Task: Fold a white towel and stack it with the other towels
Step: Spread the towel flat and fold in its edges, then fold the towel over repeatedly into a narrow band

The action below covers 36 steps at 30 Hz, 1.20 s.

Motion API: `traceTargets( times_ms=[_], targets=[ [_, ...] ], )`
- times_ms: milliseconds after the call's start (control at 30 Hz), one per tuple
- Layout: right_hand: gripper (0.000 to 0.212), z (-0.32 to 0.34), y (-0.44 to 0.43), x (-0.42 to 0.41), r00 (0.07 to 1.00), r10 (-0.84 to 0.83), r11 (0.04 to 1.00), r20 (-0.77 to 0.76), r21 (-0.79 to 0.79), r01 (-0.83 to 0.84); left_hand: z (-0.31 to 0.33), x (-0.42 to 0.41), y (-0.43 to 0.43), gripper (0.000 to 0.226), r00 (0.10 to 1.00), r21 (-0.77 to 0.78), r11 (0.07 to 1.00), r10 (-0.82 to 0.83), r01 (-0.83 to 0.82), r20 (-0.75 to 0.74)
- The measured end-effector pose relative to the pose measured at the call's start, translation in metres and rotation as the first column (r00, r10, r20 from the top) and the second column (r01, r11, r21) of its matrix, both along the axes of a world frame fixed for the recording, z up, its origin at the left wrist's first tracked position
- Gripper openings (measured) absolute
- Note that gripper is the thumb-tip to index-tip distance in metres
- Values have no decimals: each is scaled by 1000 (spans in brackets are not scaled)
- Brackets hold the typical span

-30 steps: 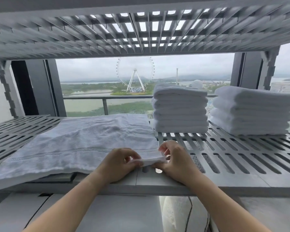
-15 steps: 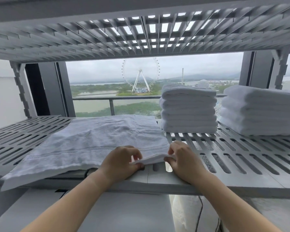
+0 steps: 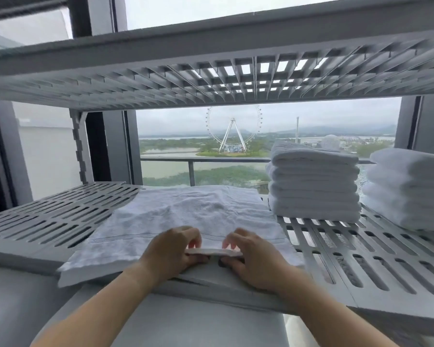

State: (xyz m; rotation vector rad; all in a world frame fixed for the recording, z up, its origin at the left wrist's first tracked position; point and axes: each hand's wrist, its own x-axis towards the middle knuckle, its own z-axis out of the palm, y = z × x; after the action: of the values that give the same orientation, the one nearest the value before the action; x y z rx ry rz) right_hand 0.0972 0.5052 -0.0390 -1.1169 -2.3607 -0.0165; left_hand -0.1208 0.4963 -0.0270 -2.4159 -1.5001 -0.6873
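A white towel (image 3: 186, 216) lies spread flat on the slotted grey shelf (image 3: 361, 259), its near edge hanging slightly over the front. My left hand (image 3: 171, 251) and my right hand (image 3: 251, 256) sit close together at that near edge, each pinching the towel's hem between thumb and fingers; a short strip of hem is lifted between them. A stack of folded white towels (image 3: 313, 186) stands on the shelf to the right of the spread towel. A second folded stack (image 3: 409, 189) stands further right, cut off by the frame edge.
An upper slotted shelf (image 3: 211, 78) hangs low over the work area. Shelf posts and window frames stand at left and right. Behind is a window with a balcony rail (image 3: 198, 160). The left part of the shelf (image 3: 50, 216) is bare slats.
The view has shifted, so shelf and towel sit further right and lower. My hands have moved left along the towel's near edge, from its right corner toward the middle, still pinching the hem.
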Motion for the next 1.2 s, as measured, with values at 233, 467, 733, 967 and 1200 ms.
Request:
traceTargets(
  times_ms=[233,467,733,967,1200],
  targets=[
    [11,-4,9,13,978,-16,983,-208,175,54,-3,-32,-21,11,925,377,902,-59,211,-376],
    [33,-8,26,12,988,-134,984,-72,108,141,3,-34,-15,41,970,52,975,220,-215,-103],
    [30,2,15,18,991,-50,928,-122,360,92,0,-36,-21,40,948,123,956,284,-268,-142],
    [43,1,-2,11,940,-300,902,-162,273,334,2,-45,-39,25,964,87,961,266,-263,-25],
    [51,0,-44,0,974,-199,972,-105,106,210,3,-71,-88,40,982,189,972,161,-140,-98]
  ],
)
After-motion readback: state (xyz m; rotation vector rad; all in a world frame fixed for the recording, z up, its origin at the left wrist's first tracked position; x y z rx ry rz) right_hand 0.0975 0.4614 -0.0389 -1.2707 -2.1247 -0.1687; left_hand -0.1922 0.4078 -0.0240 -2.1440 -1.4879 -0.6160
